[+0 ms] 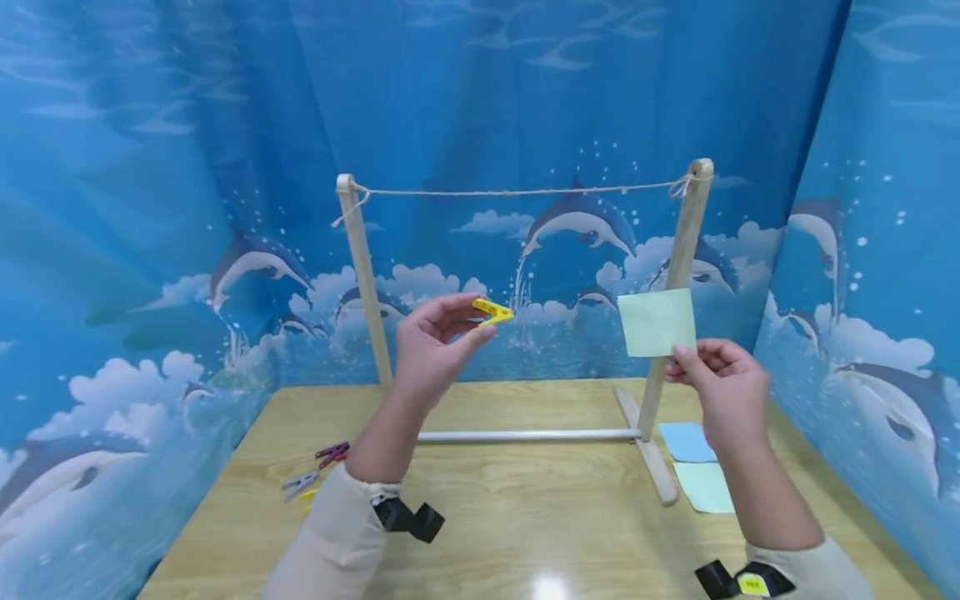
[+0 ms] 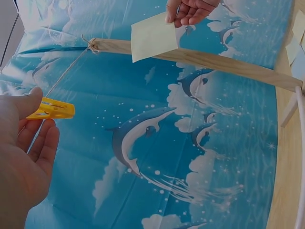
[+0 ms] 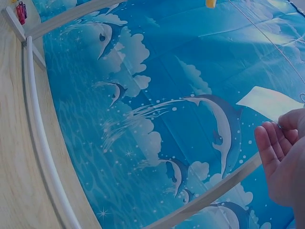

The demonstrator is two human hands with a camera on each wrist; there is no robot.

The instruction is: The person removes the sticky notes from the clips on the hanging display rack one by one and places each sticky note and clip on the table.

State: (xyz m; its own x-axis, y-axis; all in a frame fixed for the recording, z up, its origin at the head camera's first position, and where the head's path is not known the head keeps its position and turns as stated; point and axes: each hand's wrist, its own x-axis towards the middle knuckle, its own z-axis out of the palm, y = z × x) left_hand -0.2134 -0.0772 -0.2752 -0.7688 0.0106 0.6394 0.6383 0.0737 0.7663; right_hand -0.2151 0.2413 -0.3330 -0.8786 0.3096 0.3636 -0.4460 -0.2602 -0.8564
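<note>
Between the thumb and fingers of my left hand (image 1: 438, 342) is a yellow clothespin (image 1: 492, 312), held in the air left of centre. The left wrist view shows the same yellow clothespin (image 2: 56, 109) pinched at one end. My right hand (image 1: 723, 387) pinches a pale green sticky note (image 1: 657, 323) by its lower right corner, in front of the stand's right post (image 1: 688, 225). A thin string (image 1: 517, 192) runs between the tops of the two posts, above both hands. Neither the note nor the clothespin touches the string.
On the table's left lie several clothespins (image 1: 302, 481), partly behind the left forearm. A blue sticky note (image 1: 687, 442) and a green one (image 1: 705, 487) lie at the right, beside the stand's wooden foot (image 1: 656, 471). A white rod (image 1: 525, 435) joins the posts low down.
</note>
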